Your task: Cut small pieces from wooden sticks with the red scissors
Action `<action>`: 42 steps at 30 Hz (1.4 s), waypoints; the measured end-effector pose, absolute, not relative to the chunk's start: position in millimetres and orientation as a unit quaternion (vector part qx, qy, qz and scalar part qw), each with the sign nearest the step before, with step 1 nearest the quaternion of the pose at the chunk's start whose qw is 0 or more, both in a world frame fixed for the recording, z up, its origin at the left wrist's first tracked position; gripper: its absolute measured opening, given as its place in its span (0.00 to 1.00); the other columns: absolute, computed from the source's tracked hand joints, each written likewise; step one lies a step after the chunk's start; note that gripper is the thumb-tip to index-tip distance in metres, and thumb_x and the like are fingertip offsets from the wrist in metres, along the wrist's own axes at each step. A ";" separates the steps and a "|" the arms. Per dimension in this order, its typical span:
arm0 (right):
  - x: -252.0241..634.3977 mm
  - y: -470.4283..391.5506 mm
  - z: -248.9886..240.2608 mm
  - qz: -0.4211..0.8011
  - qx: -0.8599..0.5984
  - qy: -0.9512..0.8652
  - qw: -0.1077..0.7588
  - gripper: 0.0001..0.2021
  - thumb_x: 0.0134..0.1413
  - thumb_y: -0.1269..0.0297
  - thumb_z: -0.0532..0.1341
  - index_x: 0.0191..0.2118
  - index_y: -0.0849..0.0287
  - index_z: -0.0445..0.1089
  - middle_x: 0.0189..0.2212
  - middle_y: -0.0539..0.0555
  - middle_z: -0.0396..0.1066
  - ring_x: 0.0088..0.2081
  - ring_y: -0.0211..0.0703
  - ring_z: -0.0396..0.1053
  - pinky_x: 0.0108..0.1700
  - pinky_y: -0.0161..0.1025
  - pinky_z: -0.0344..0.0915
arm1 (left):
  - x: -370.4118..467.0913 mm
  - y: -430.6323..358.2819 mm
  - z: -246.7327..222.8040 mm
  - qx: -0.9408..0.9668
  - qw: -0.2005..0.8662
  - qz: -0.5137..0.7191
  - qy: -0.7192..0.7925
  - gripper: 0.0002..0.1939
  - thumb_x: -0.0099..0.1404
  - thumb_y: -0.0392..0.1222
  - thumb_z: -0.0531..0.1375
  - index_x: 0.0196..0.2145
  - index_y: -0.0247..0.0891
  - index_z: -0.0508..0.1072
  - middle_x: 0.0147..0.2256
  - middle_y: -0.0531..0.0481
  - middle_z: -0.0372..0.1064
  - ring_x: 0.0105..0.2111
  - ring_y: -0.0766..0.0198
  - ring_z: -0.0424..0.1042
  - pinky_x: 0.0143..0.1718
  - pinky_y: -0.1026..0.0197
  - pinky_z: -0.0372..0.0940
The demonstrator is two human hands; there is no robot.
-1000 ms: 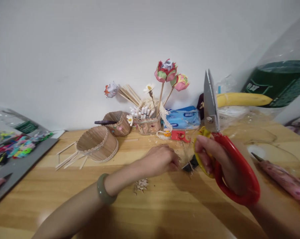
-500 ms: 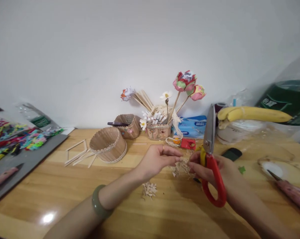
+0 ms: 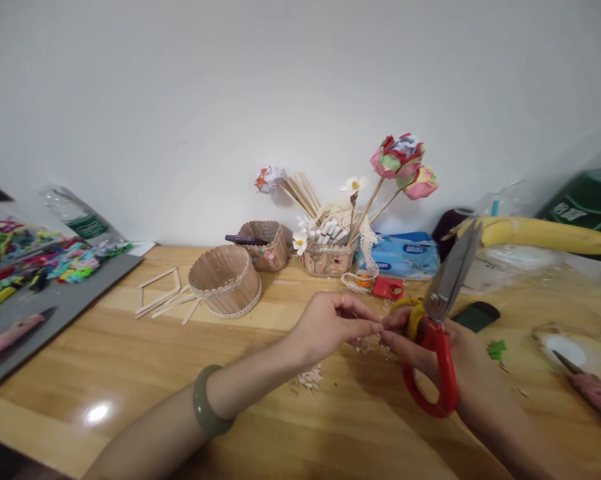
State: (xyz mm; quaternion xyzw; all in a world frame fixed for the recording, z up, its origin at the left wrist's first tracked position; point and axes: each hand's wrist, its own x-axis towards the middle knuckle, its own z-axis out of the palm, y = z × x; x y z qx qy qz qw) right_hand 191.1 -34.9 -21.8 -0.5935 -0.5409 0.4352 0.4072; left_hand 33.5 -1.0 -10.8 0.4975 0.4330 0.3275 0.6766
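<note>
My left hand, with a ring and a green bangle on its arm, pinches at something too small to make out, its fingertips meeting those of my right hand. Red and yellow scissors hang in my right hand, blades pointing up. Beneath the fingertips, pale wood chips are scattered on the wooden table. A smaller heap of chips lies beside my left wrist.
Behind stand a round stick basket, a second basket with a phone, and a flower holder. Bananas and a knife are at right; loose sticks and a grey mat at left.
The view has shifted, so most table items appear farther right. My fingertips have come together over the chips, and the scissors' blades tilt more to the right.
</note>
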 end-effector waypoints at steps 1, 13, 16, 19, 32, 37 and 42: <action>191.9 -35.1 -20.9 0.428 -0.595 -0.551 0.398 0.12 0.38 0.55 0.65 0.26 0.56 0.67 0.19 0.46 0.66 0.22 0.39 0.61 0.24 0.34 0.58 | 33.5 -1.2 -10.7 0.499 0.678 0.329 0.427 0.05 0.48 0.35 0.66 0.23 0.32 0.74 0.21 0.54 0.68 0.21 0.73 0.63 0.24 0.68 0.59; 204.8 -33.0 -31.7 0.418 -0.586 -0.604 0.343 0.10 0.39 0.55 0.65 0.27 0.55 0.67 0.22 0.48 0.68 0.27 0.44 0.65 0.27 0.35 0.62 | 25.7 10.6 -5.1 0.555 0.668 0.233 0.436 0.02 0.48 0.34 0.64 0.22 0.32 0.75 0.21 0.55 0.67 0.22 0.73 0.62 0.24 0.69 0.58; 201.1 -33.4 -27.6 0.409 -0.601 -0.596 0.342 0.12 0.37 0.53 0.66 0.25 0.55 0.67 0.20 0.47 0.67 0.25 0.43 0.64 0.26 0.35 0.61 | 24.5 12.1 -5.4 0.561 0.675 0.223 0.424 0.02 0.48 0.34 0.63 0.23 0.32 0.75 0.22 0.54 0.68 0.23 0.72 0.63 0.24 0.69 0.59; 196.5 -35.0 -22.3 0.393 -0.623 -0.579 0.350 0.15 0.36 0.49 0.65 0.25 0.55 0.67 0.20 0.48 0.68 0.25 0.44 0.65 0.26 0.36 0.61 | 23.6 13.4 -7.3 0.567 0.676 0.229 0.411 0.03 0.49 0.35 0.63 0.23 0.32 0.75 0.22 0.55 0.67 0.22 0.73 0.63 0.25 0.68 0.59; 188.6 -36.5 -23.5 0.385 -0.621 -0.543 0.414 0.14 0.33 0.51 0.68 0.22 0.55 0.68 0.16 0.46 0.65 0.21 0.38 0.61 0.22 0.30 0.59 | 23.2 14.6 -13.0 0.591 0.668 0.234 0.388 0.04 0.51 0.36 0.62 0.23 0.32 0.74 0.21 0.56 0.65 0.22 0.73 0.60 0.26 0.66 0.56; 191.5 -37.1 -19.4 0.400 -0.619 -0.549 0.395 0.14 0.33 0.52 0.68 0.23 0.55 0.68 0.18 0.47 0.67 0.22 0.41 0.63 0.23 0.32 0.60 | 23.0 13.0 -11.3 0.587 0.666 0.250 0.385 0.03 0.51 0.35 0.62 0.23 0.32 0.74 0.21 0.56 0.65 0.22 0.73 0.61 0.28 0.66 0.56; 194.0 -36.9 -13.7 0.411 -0.618 -0.568 0.355 0.12 0.38 0.55 0.67 0.26 0.55 0.68 0.18 0.46 0.65 0.22 0.40 0.62 0.26 0.34 0.61 | 24.0 10.8 -8.8 0.563 0.687 0.252 0.384 0.03 0.50 0.36 0.63 0.23 0.33 0.74 0.22 0.55 0.67 0.23 0.72 0.62 0.29 0.66 0.58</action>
